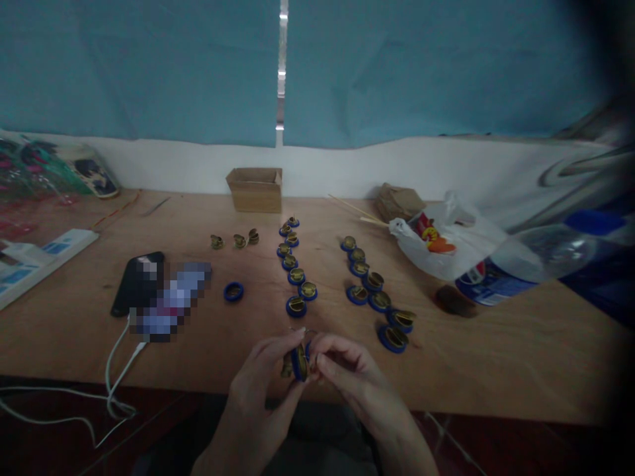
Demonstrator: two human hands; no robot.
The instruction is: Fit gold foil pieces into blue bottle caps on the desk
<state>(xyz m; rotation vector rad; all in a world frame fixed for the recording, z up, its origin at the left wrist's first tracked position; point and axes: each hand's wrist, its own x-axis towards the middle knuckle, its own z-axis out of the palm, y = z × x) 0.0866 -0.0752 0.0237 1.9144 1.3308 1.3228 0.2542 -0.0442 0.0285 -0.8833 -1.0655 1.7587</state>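
Close to the table's front edge, my left hand grips a blue-rimmed brass piece, turned on edge between thumb and fingers. My right hand is closed at the piece's right side, its thumb and fingertips pinched together; what they pinch is too small to make out. Ahead lies a column of blue-rimmed brass pieces, and to the right a second column. A bare blue ring lies left of them, with a few loose brass pieces behind it.
A small cardboard box stands by the wall. At left are a black phone, another screen with white cables, and a power strip. At right are a plastic bag, a crumpled brown packet and a bottle.
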